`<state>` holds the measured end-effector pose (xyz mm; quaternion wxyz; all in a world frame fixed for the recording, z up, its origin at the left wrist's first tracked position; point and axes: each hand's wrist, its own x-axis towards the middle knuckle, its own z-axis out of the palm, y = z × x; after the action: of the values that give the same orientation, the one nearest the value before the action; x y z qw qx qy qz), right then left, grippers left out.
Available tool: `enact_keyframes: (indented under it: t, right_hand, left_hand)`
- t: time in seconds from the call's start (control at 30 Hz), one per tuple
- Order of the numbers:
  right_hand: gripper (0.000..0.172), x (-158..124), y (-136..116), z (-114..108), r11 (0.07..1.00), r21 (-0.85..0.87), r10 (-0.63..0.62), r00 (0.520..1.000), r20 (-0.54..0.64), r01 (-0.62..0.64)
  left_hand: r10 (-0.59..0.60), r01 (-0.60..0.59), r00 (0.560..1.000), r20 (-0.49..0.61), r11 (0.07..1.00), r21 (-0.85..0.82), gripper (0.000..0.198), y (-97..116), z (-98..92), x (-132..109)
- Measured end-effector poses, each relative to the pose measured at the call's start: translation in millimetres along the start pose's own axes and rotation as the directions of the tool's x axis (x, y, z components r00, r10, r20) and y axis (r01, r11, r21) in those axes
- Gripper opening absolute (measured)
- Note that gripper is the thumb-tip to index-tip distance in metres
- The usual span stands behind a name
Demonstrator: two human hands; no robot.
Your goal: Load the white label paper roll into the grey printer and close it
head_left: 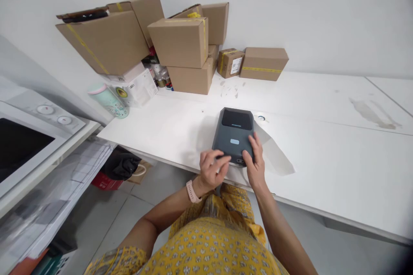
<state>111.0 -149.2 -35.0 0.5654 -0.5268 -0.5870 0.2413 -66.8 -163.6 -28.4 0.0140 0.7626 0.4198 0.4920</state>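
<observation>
A person in yellow flowered clothes (213, 240) stands at the front edge of a white table (325, 161). The left hand (212, 167), a pink watch strap (192, 192) at its wrist, is half curled over the near left corner of a dark grey machine (226, 137); I cannot tell whether it pinches anything. The right hand (255, 161) is open, its thumb on the top near the front and its fingers spread along the right side. The machine sits just inside the table's front edge, with a pale button on top and lettering too small to read on its black panel. A white sheet (279, 157) lies just beside it on the right, and beyond that the tabletop runs wide, past a stain. To the left, a microwave (60, 109) stands near the table's end.

Farther back are a mint bottle (111, 101), a white carton (140, 88) with an avocado picture, stacked cardboard boxes (180, 47) with yellow tape, a small box (226, 62) whose white label (236, 65) is illegible, and a longer box (264, 61) near the wall (316, 17).
</observation>
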Motion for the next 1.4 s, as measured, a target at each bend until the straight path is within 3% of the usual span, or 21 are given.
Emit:
enact_keyframes:
  t: [0.03, 0.1, 0.13, 0.17, 0.23, 0.3, 0.33, 0.4, 0.5, 0.67, 0.77, 0.83, 0.87, 0.93, 0.97, 1.0, 1.03, 1.07, 1.17, 1.3, 1.4]
  right_hand:
    - [0.062, -2, 2, 3, 0.99, 0.085, 0.119, 0.992, -0.031, -0.116]
    - [0.077, -3, 4, 5, 0.917, 0.247, 0.322, 0.947, 0.003, -0.312]
    - [0.079, -2, 4, 4, 0.874, 0.301, 0.382, 0.922, 0.058, -0.381]
    - [0.077, 1, 2, 1, 0.838, 0.331, 0.416, 0.901, 0.124, -0.433]
    - [0.07, 10, -5, -8, 0.794, 0.345, 0.437, 0.865, 0.246, -0.5]
    - [0.069, 18, -11, -18, 0.773, 0.33, 0.438, 0.833, 0.339, -0.541]
    - [0.069, 21, -13, -22, 0.769, 0.315, 0.436, 0.817, 0.378, -0.556]
    - [0.071, 24, -13, -25, 0.776, 0.283, 0.427, 0.8, 0.421, -0.564]
    - [0.072, 17, -2, -21, 0.808, 0.27, 0.41, 0.83, 0.379, -0.523]
    - [0.074, 2, 16, -5, 0.894, 0.262, 0.308, 0.923, 0.232, -0.364]
    - [0.078, 0, 14, 0, 0.946, 0.185, 0.255, 0.963, 0.085, -0.266]
    - [0.07, -1, 6, 2, 0.982, 0.1, 0.161, 0.987, 0.009, -0.161]
    - [0.062, -2, 3, 2, 0.992, 0.06, 0.111, 0.994, -0.014, -0.11]
    - [0.044, -4, -4, 1, 0.999, 0.005, 0.047, 0.999, -0.028, -0.047]
    - [0.04, -5, -6, 0, 0.999, -0.005, 0.04, 0.999, -0.022, -0.04]
    - [0.039, -7, -7, -2, 0.999, -0.006, 0.041, 0.999, -0.014, -0.041]
    - [0.041, -8, -8, -4, 0.999, -0.006, 0.046, 0.999, -0.006, -0.046]
    - [0.043, -9, -8, -6, 0.999, -0.012, 0.049, 0.999, 0.0, -0.049]
    - [0.047, -11, -6, -10, 0.998, -0.052, 0.042, 0.999, -0.01, -0.042]
    - [0.048, -11, -5, -9, 0.994, -0.105, 0.008, 1.0, -0.023, -0.01]
    - [0.049, -11, -5, -8, 0.992, -0.123, -0.026, 0.999, -0.038, 0.021]
  left_hand:
    - [-0.109, 0.109, 0.994, -0.016, 0.994, -0.028, 0.029, -3, -3.2, 9]
    - [-0.354, 0.355, 0.935, 0.036, 0.929, -0.105, 0.056, -15, -8.9, 31]
    - [-0.449, 0.467, 0.884, 0.134, 0.869, -0.166, 0.069, -24, -11.5, 42]
    - [-0.511, 0.579, 0.806, 0.3, 0.787, -0.215, 0.076, -34, -14.0, 53]
    - [-0.469, 0.762, 0.588, 0.658, 0.595, -0.256, 0.075, -53, -19.2, 73]
    - [-0.307, 0.853, 0.394, 0.866, 0.473, -0.22, 0.064, -66, -24.3, 88]
    - [-0.252, 0.878, 0.324, 0.912, 0.438, -0.191, 0.06, -69, -26.3, 93]
    - [-0.219, 0.902, 0.254, 0.942, 0.404, -0.149, 0.056, -70, -28.4, 99]
    - [-0.25, 0.912, 0.267, 0.931, 0.378, -0.16, 0.056, -63, -26.5, 99]
    - [-0.264, 0.888, 0.397, 0.879, 0.353, -0.295, 0.055, -58, -19.5, 96]
    - [-0.254, 0.886, 0.402, 0.88, 0.352, -0.303, 0.057, -60, -18.3, 88]
    - [-0.357, 0.896, 0.411, 0.839, 0.327, -0.3, 0.063, -52, -17.7, 70]
    - [-0.455, 0.895, 0.437, 0.776, 0.305, -0.325, 0.065, -45, -17.0, 56]
    - [-0.716, 0.858, 0.499, 0.488, 0.327, -0.397, 0.06, -23, -15.3, 24]
    - [-0.803, 0.844, 0.489, 0.341, 0.337, -0.417, 0.052, -10, -14.5, 7]
    - [-0.844, 0.847, 0.455, 0.284, 0.313, -0.429, 0.042, 3, -13.6, -7]
    - [-0.841, 0.861, 0.428, 0.331, 0.266, -0.434, 0.035, 16, -12.8, -17]
    - [-0.789, 0.878, 0.413, 0.454, 0.214, -0.428, 0.031, 27, -11.9, -23]
    - [-0.643, 0.902, 0.363, 0.675, 0.061, -0.427, 0.033, 46, -7.4, -18]
    - [-0.683, 0.892, 0.283, 0.674, -0.071, -0.446, 0.036, 46, 1.9, 5]
    - [-0.712, 0.878, 0.276, 0.646, -0.087, -0.471, 0.035, 43, 8.0, 8]
